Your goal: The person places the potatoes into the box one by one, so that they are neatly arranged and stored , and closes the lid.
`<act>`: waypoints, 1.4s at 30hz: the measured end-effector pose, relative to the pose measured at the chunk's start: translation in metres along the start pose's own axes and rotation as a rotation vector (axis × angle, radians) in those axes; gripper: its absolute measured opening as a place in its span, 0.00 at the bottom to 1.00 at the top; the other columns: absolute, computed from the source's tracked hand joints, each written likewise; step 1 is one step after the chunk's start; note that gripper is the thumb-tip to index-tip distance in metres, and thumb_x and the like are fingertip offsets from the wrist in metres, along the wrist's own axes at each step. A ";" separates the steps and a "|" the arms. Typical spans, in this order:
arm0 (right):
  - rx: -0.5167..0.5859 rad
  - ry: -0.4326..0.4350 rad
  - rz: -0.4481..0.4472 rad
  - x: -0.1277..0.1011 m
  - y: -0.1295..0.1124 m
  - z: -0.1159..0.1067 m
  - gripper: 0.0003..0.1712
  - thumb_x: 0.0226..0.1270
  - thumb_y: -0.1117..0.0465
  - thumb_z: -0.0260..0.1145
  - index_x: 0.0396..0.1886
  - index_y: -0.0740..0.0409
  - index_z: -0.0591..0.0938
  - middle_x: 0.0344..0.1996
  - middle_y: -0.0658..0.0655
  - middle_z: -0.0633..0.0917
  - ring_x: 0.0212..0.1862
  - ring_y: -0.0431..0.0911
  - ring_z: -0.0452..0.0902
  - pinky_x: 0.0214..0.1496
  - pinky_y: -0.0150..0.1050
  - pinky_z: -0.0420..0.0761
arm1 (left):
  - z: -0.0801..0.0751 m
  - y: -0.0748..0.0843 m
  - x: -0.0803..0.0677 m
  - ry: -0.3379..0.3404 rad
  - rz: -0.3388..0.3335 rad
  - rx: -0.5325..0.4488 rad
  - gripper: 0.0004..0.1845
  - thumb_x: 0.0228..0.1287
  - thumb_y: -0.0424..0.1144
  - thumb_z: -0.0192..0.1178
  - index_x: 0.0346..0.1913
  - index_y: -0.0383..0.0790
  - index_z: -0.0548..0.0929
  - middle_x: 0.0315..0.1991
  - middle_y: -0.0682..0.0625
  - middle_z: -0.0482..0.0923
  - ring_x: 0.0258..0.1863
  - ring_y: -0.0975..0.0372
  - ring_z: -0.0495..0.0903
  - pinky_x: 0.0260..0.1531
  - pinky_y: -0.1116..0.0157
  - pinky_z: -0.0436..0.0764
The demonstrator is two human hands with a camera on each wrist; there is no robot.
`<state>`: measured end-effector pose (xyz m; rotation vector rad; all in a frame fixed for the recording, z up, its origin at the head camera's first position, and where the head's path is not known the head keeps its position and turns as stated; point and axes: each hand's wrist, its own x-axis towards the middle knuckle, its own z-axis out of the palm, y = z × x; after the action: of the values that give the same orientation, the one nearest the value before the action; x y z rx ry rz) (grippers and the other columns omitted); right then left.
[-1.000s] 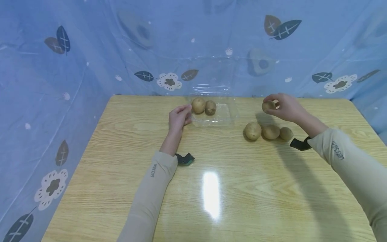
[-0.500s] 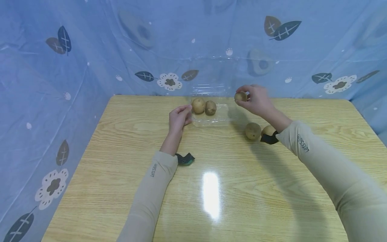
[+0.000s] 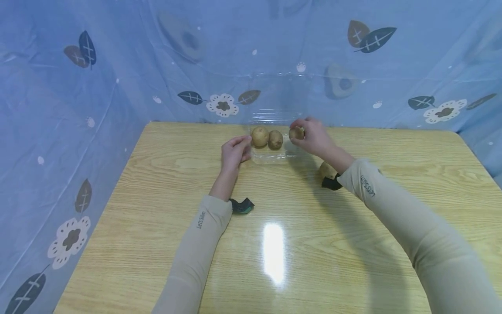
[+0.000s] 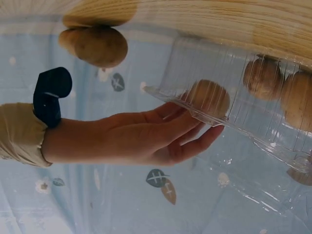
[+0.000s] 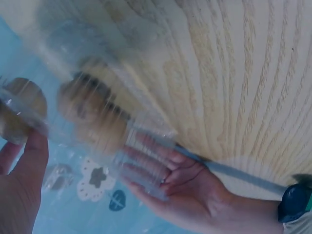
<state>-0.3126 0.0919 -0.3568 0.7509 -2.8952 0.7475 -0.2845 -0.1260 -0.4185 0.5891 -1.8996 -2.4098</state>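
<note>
the right hand (image 3: 313, 137) pinches a potato (image 3: 296, 133) over the right part of the clear tray (image 3: 262, 159), beside the two potatoes (image 3: 267, 137) lying in it. the left hand (image 3: 234, 152), fingers loosely curled, rests against the tray's left edge. another potato (image 3: 326, 168) sits on the table (image 3: 157, 209) behind the right wrist.

We see a clear plastic container (image 3: 274, 150) at the far edge of the wooden table (image 3: 157, 209), with two potatoes (image 3: 267, 137) inside it. Our left hand (image 3: 234, 152) rests against the container's left side. Our right hand (image 3: 313, 137) pinches a small potato (image 3: 296, 133) just over the container's right edge. Another potato (image 3: 326, 169) lies right of the container, partly hidden by our right forearm.
</note>
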 end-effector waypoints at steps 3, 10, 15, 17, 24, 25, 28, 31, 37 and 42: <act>-0.021 -0.029 0.020 0.004 0.000 0.007 0.21 0.52 0.66 0.66 0.48 0.65 0.76 0.42 0.69 0.77 0.42 0.59 0.71 0.44 0.51 0.75 | -0.001 0.000 0.000 -0.001 0.000 0.004 0.14 0.55 0.41 0.64 0.43 0.38 0.81 0.41 0.49 0.81 0.37 0.62 0.80 0.23 0.74 0.82; -0.027 -0.067 0.054 0.011 -0.004 0.019 0.20 0.54 0.68 0.64 0.48 0.69 0.75 0.41 0.70 0.76 0.44 0.60 0.71 0.47 0.52 0.77 | -0.001 0.000 0.001 0.003 0.002 0.012 0.13 0.55 0.42 0.65 0.42 0.40 0.82 0.40 0.50 0.80 0.34 0.64 0.79 0.25 0.73 0.82; -0.065 -0.074 0.100 0.013 -0.005 0.025 0.20 0.55 0.68 0.63 0.49 0.69 0.74 0.45 0.72 0.75 0.46 0.62 0.71 0.48 0.53 0.77 | 0.000 0.000 0.002 -0.002 -0.003 0.003 0.13 0.55 0.42 0.65 0.42 0.40 0.83 0.41 0.50 0.80 0.35 0.62 0.79 0.25 0.73 0.83; -0.077 -0.079 0.115 0.014 -0.005 0.027 0.20 0.56 0.68 0.62 0.50 0.69 0.74 0.46 0.72 0.74 0.47 0.62 0.71 0.49 0.54 0.76 | 0.000 0.000 0.002 -0.005 -0.008 -0.003 0.13 0.55 0.42 0.65 0.42 0.39 0.83 0.41 0.49 0.80 0.37 0.60 0.79 0.25 0.73 0.83; -0.078 -0.097 0.150 0.019 -0.004 0.031 0.21 0.57 0.68 0.61 0.51 0.69 0.73 0.49 0.74 0.72 0.50 0.65 0.70 0.50 0.56 0.76 | -0.001 0.000 0.002 -0.008 -0.012 -0.005 0.14 0.54 0.42 0.65 0.42 0.40 0.83 0.41 0.49 0.81 0.37 0.61 0.80 0.25 0.72 0.83; -0.073 -0.100 0.153 0.020 -0.004 0.032 0.21 0.56 0.69 0.61 0.51 0.69 0.73 0.49 0.74 0.72 0.50 0.65 0.70 0.50 0.56 0.76 | -0.001 0.000 0.002 -0.007 -0.011 -0.007 0.14 0.54 0.42 0.65 0.42 0.40 0.83 0.41 0.49 0.81 0.36 0.62 0.80 0.25 0.72 0.83; -0.061 -0.098 0.151 0.021 -0.004 0.032 0.21 0.56 0.69 0.61 0.51 0.69 0.73 0.48 0.74 0.72 0.49 0.65 0.70 0.50 0.56 0.76 | -0.002 0.000 0.002 -0.003 -0.001 -0.007 0.14 0.54 0.42 0.65 0.42 0.39 0.83 0.40 0.50 0.81 0.33 0.64 0.80 0.25 0.71 0.83; -0.055 -0.108 0.143 0.022 -0.004 0.029 0.21 0.56 0.68 0.60 0.51 0.69 0.73 0.47 0.74 0.72 0.48 0.64 0.71 0.50 0.55 0.76 | -0.002 0.000 0.003 0.004 0.006 -0.005 0.14 0.54 0.42 0.65 0.42 0.39 0.83 0.38 0.50 0.81 0.31 0.65 0.79 0.25 0.71 0.83; -0.030 -0.166 0.088 0.019 -0.003 0.015 0.23 0.57 0.65 0.60 0.52 0.71 0.72 0.50 0.74 0.74 0.53 0.65 0.69 0.57 0.55 0.71 | -0.001 -0.001 0.005 0.012 0.007 0.015 0.13 0.54 0.42 0.66 0.41 0.40 0.83 0.36 0.51 0.80 0.30 0.66 0.79 0.26 0.71 0.83; 0.088 -0.226 0.105 0.014 -0.002 -0.003 0.22 0.64 0.60 0.57 0.53 0.71 0.71 0.53 0.74 0.72 0.52 0.65 0.71 0.54 0.56 0.74 | -0.001 -0.002 0.005 0.014 0.015 0.020 0.13 0.54 0.43 0.65 0.41 0.40 0.83 0.35 0.51 0.80 0.30 0.66 0.79 0.28 0.70 0.84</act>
<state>-0.3237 0.0854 -0.3506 0.7418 -3.1434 0.8581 -0.2881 -0.1276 -0.4217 0.5889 -1.9181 -2.3731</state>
